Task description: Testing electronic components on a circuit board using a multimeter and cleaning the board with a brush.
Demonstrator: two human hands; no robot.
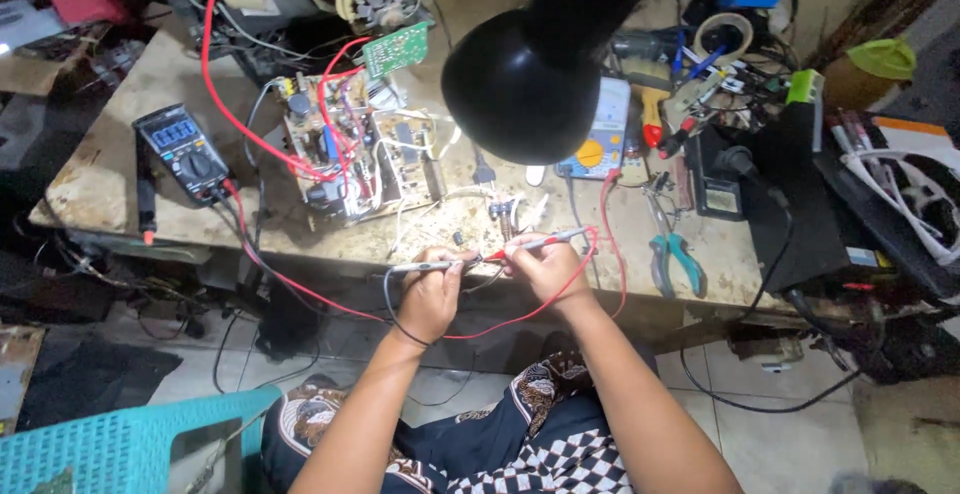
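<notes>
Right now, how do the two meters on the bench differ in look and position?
The dark digital multimeter lies at the left of the bench, in full view; the pale analog meter lies near the middle right, partly hidden by the black lamp shade. The dark one has a dark dial, the pale one a yellow dial. Both lie flat, face up.

Both forearms extend forward, converging at the bench edge. Left hand (432, 294) and right hand (547, 269) are held close together, fingers curled in pinch grips.
</notes>
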